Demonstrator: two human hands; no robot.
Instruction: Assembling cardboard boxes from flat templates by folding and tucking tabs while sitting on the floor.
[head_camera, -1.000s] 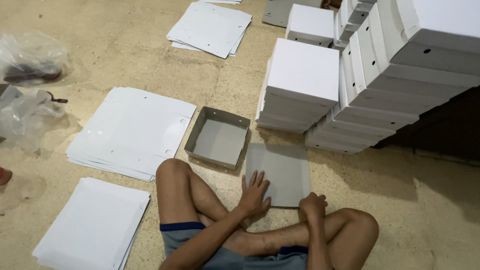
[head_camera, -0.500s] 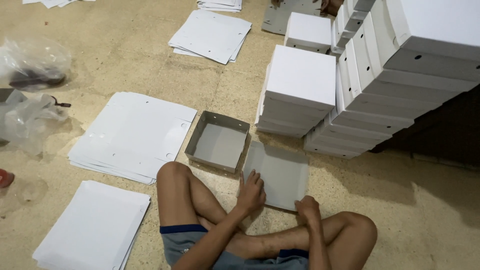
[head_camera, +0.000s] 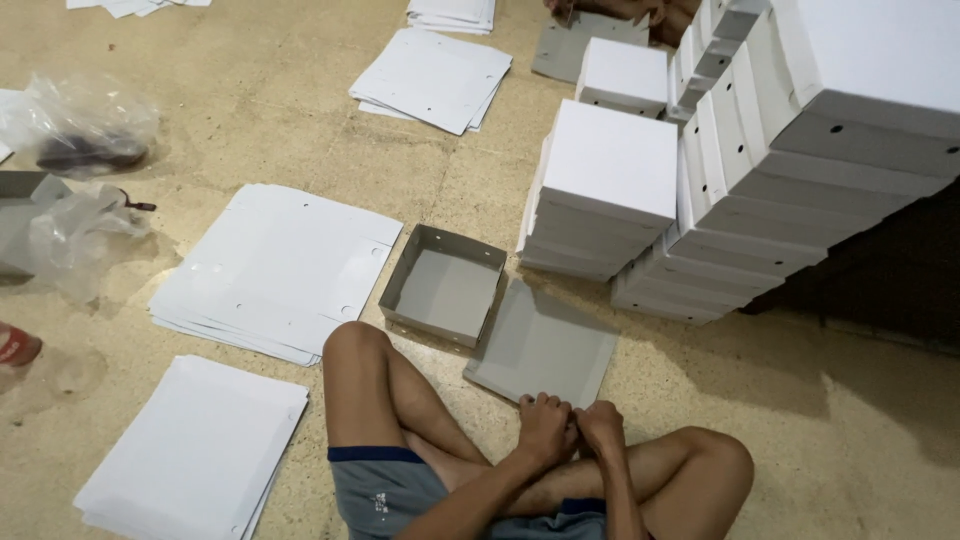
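I sit cross-legged on the floor. My left hand (head_camera: 545, 428) and my right hand (head_camera: 601, 424) are side by side over my shins, fingers curled on the near edge of a flat grey cardboard sheet (head_camera: 545, 340). The sheet lies on the floor in front of my legs. Just left of it, past my left knee, stands an open grey box tray (head_camera: 445, 290) with low walls and nothing inside.
Stacks of flat white sheets lie to the left (head_camera: 275, 270), near left (head_camera: 195, 455) and farther off (head_camera: 435, 75). Piles of finished white boxes (head_camera: 610, 185) rise at the right (head_camera: 820, 150). Crumpled plastic bags (head_camera: 80, 130) lie far left. Another person's hand (head_camera: 640, 10) shows at the top.
My left hand has come off the flat sheet's surface and drawn back to its near edge beside my right hand. Both hands now have curled fingers. The view has tilted slightly.
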